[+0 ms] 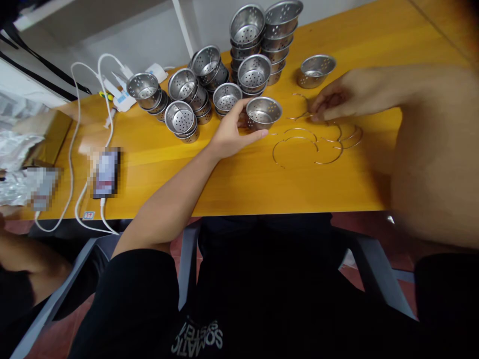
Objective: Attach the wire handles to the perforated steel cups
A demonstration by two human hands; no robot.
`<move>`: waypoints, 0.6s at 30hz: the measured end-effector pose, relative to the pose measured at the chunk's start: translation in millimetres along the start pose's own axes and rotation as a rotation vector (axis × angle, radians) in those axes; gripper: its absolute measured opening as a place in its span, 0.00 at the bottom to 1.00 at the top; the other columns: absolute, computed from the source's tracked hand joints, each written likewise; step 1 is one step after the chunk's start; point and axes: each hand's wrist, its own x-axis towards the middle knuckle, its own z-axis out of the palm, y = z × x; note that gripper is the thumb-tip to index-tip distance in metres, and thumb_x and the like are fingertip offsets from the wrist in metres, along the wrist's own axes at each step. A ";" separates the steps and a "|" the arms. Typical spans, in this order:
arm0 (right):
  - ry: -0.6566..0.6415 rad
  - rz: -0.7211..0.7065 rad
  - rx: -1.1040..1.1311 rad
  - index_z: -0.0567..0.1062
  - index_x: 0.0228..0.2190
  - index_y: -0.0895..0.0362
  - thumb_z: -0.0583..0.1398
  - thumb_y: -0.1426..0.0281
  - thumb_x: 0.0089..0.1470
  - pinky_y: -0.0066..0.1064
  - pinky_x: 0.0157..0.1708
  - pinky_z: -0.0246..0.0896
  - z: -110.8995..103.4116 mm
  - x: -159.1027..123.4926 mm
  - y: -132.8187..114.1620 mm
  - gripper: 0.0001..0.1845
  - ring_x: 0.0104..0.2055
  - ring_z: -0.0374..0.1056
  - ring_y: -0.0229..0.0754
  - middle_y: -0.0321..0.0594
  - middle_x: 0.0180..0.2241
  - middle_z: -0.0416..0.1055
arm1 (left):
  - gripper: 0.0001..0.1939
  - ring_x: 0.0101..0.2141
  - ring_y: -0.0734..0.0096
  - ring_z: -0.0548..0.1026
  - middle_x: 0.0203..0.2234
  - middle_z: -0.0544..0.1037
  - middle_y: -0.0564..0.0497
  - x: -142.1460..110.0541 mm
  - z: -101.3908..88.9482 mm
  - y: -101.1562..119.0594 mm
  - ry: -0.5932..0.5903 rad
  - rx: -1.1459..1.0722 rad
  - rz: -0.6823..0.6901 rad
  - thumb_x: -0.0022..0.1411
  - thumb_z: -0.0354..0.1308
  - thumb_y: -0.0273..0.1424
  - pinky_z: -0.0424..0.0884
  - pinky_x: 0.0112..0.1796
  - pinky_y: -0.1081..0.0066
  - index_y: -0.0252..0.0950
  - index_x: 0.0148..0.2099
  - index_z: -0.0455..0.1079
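Observation:
My left hand (234, 129) is wrapped round the side of a small perforated metal cup (264, 113), which stands upright at the middle of the table. To its right, my right hand (337, 94) has its fingertips pinched together over a thin curved wire (305, 114). Several more bent wire pieces (329, 162) lie loose on the table just in front of that hand. Beyond the right hand a single perforated cup (317, 70) stands apart from the others.
Stacks of perforated cups (247, 30) stand along the back, with shorter stacks (180, 119) to the left. White cables (71, 149) run past a phone (107, 174) at the left. A cardboard box (48, 137) and another person's arm (33, 259) are at the far left.

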 end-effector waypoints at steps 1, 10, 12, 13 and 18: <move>-0.096 -0.056 -0.017 0.80 0.53 0.46 0.74 0.48 0.49 0.36 0.44 0.72 2.3 4.0 7.6 0.32 0.43 0.76 0.43 0.39 0.50 0.79 | 0.47 0.57 0.58 0.78 0.58 0.72 0.39 0.0 0.1 0.2 -0.001 -0.004 -0.001 0.58 0.64 0.59 0.75 0.60 0.53 0.34 0.66 0.53; -0.210 -0.022 -0.231 0.78 0.54 0.48 0.67 0.44 0.56 0.35 0.43 0.63 30.4 29.7 40.8 0.31 0.41 0.73 0.41 0.39 0.51 0.77 | 0.45 0.56 0.59 0.78 0.57 0.73 0.40 -2.1 -1.4 4.6 -0.029 0.005 -0.009 0.59 0.65 0.56 0.74 0.61 0.52 0.35 0.65 0.54; -0.219 0.021 -0.283 0.79 0.51 0.49 0.68 0.44 0.54 0.35 0.39 0.61 32.8 28.4 21.5 0.31 0.38 0.71 0.41 0.40 0.46 0.78 | 0.45 0.56 0.59 0.78 0.57 0.73 0.39 -2.2 -1.4 4.7 -0.037 0.009 -0.008 0.59 0.65 0.56 0.74 0.61 0.52 0.35 0.65 0.53; -0.226 0.041 -0.304 0.80 0.50 0.49 0.68 0.43 0.53 0.34 0.38 0.60 33.4 27.2 10.3 0.30 0.36 0.70 0.41 0.39 0.43 0.78 | 0.45 0.56 0.59 0.78 0.57 0.73 0.39 -2.2 -1.4 4.5 -0.040 0.010 -0.007 0.59 0.65 0.57 0.74 0.61 0.52 0.35 0.65 0.54; -0.204 0.061 -0.339 0.80 0.45 0.50 0.67 0.40 0.51 0.35 0.34 0.57 32.8 19.6 -41.5 0.31 0.32 0.67 0.40 0.39 0.37 0.77 | 0.47 0.57 0.58 0.77 0.57 0.72 0.40 -2.0 -1.3 2.3 -0.038 0.017 0.001 0.58 0.64 0.60 0.73 0.62 0.51 0.35 0.65 0.53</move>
